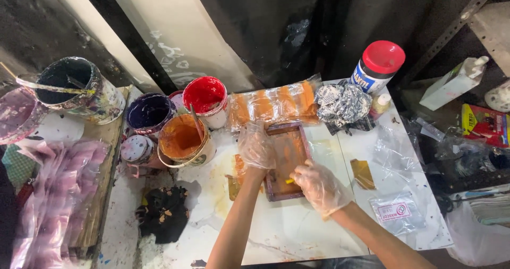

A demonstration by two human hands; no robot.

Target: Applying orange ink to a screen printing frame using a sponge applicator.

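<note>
Meanwhile, on a paint-smeared counter (pixel 297 232), a gloved left hand (pixel 256 146) lies flat, fingers spread, on a small wooden printing frame (pixel 287 163); the right hand (pixel 319 186) pinches a yellow scraper (pixel 289 181). Stiff, light and probably slick with orange ink, the frame seems best gripped by its rails.

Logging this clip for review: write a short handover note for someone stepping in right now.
Left hand, gloved, presses the far left corner of the small wooden screen frame.
Right hand, gloved, holds a small yellow tool at the frame's near edge.
Orange ink already covers the mesh.
Orange ink tub stands left of the frame.
A row of orange-printed clear bags lies behind it.
The frame is not lifted yet.
</note>
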